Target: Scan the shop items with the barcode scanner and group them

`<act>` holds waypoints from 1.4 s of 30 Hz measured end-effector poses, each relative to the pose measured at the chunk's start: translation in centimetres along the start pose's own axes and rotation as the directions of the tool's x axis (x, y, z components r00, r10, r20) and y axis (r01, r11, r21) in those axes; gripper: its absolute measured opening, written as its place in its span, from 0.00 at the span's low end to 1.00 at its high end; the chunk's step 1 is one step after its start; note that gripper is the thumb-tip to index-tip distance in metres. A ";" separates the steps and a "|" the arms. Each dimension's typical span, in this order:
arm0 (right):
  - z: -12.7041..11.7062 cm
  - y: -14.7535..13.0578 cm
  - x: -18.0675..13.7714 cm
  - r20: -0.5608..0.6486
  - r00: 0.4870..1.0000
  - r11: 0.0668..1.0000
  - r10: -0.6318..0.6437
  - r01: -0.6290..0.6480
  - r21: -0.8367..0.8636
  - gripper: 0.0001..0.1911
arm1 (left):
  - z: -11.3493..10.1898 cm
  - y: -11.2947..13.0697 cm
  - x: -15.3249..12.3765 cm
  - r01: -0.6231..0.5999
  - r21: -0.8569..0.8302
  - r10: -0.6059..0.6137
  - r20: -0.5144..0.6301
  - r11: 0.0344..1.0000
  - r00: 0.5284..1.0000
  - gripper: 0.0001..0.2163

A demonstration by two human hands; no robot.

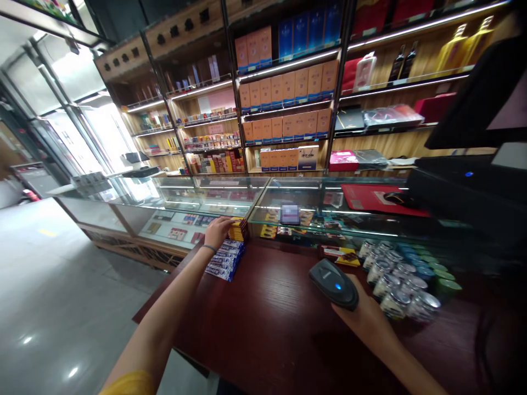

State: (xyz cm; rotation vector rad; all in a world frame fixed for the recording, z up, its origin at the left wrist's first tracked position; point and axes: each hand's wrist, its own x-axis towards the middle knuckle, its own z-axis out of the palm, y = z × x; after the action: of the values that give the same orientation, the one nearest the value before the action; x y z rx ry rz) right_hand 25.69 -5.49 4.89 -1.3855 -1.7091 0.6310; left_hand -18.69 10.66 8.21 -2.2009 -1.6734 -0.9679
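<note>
My left hand reaches to the far left part of the counter, its fingers bent together over the top of a stack of yellow packets. How far the fingertips wrap round the top packet is hard to see. Just in front of that stack lies a row of blue-and-white wrapped bars. My right hand is closed around the handle of a black barcode scanner, held above the counter with a blue light glowing on its top. Behind the scanner lies a yellow and dark red packet.
The dark red wooden counter meets a glass display case. Several lidded jars or cans stand at the right. A red mat carries a mouse, near a black monitor. Shelves of boxes line the back wall.
</note>
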 end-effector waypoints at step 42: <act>-15.8 2.7 1.0 -0.182 0.953 0.968 0.244 -0.227 0.106 0.19 | 20.5 31.3 -1.8 -0.268 -0.397 0.339 0.119 0.878 0.933 0.23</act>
State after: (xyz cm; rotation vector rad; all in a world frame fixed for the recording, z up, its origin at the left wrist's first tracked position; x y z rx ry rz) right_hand 40.33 -5.65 11.45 -1.5513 -1.3610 0.6673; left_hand 17.41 9.77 -1.83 -2.7773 -1.2184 -1.0953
